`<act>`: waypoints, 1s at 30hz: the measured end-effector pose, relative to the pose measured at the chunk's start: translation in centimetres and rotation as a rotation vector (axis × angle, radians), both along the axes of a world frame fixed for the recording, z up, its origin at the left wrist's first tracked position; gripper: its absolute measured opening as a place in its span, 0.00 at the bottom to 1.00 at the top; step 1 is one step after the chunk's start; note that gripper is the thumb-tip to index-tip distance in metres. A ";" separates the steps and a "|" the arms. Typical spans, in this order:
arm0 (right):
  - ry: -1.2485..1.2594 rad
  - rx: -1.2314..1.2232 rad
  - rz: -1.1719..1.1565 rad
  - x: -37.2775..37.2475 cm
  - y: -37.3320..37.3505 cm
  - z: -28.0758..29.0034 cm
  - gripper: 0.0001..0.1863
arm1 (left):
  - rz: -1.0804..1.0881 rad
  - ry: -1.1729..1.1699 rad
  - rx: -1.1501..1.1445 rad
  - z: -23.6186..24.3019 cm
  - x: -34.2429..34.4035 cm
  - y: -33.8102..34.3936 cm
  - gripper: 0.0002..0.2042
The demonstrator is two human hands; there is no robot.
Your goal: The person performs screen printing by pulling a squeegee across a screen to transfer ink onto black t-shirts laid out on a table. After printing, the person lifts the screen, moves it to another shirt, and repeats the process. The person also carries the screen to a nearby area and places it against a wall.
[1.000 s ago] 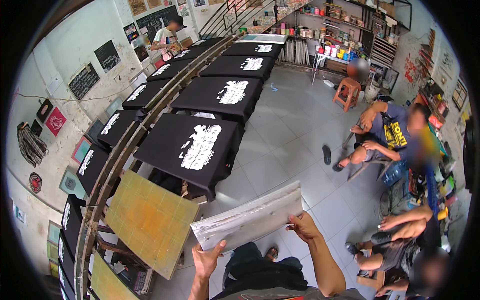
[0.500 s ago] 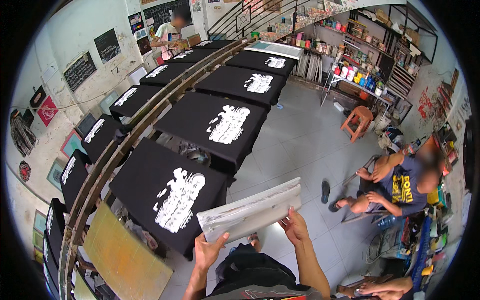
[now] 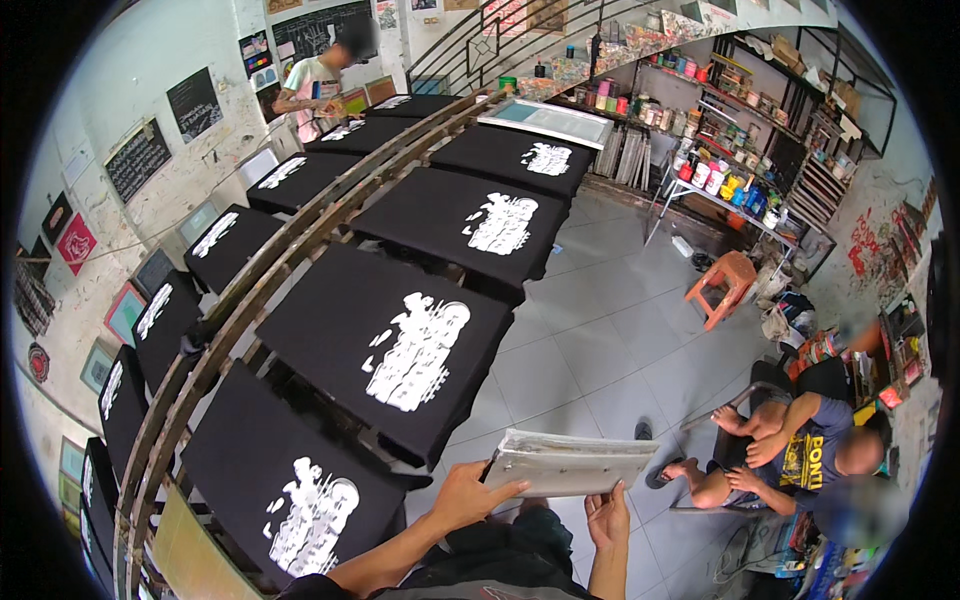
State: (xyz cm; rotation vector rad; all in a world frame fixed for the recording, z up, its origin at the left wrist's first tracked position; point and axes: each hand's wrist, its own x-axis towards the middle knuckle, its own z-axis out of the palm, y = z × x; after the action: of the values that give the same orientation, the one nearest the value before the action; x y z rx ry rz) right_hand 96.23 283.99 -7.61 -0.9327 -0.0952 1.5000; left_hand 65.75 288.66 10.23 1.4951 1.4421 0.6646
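A flat, grey-white rectangular panel (image 3: 570, 468), with streaks along its top edge, is held low in front of my body. My left hand (image 3: 468, 497) grips its left end, thumb stretched over the lower face. At its lower right edge, my right hand (image 3: 607, 514) pinches the panel between curled fingers and thumb. Left of my hands, a black T-shirt (image 3: 370, 340) with a white print lies flat over a board. Another printed black T-shirt (image 3: 240, 470) is spread nearer to me, close to my left forearm.
Double curved rails (image 3: 250, 270) run between two rows of printed black shirts. A framed screen (image 3: 545, 122) lies at the far end. To the right are an orange stool (image 3: 722, 285), a table of paint bottles (image 3: 725, 190) and a seated person (image 3: 790, 440). Another person (image 3: 318, 90) stands far left.
My body has moved forward along the row, so the shirts shift nearer in view. The panel has turned flatter and moved right, with both hands still on it.
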 end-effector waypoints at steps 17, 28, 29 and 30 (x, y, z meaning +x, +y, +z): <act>-0.071 0.202 0.065 17.9 39.8 2.4 0.30 | 0.137 -0.105 0.045 1.0 16.6 34.2 0.25; -0.139 0.284 -0.034 28.2 56.6 4.0 0.28 | -0.019 -0.497 -0.325 -1.8 24.6 52.4 0.28; -0.152 0.277 -0.048 29.3 58.2 3.8 0.28 | -0.023 -0.521 -0.323 -2.1 25.8 54.5 0.30; -0.151 0.272 -0.044 30.3 59.8 3.8 0.27 | -0.030 -0.539 -0.320 -2.2 27.0 56.7 0.33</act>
State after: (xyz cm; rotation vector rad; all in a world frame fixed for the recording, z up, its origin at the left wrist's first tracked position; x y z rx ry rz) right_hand 126.49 343.81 -3.84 -0.8206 -0.3765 1.3360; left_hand 92.74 345.38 7.99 0.9874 1.0464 0.7121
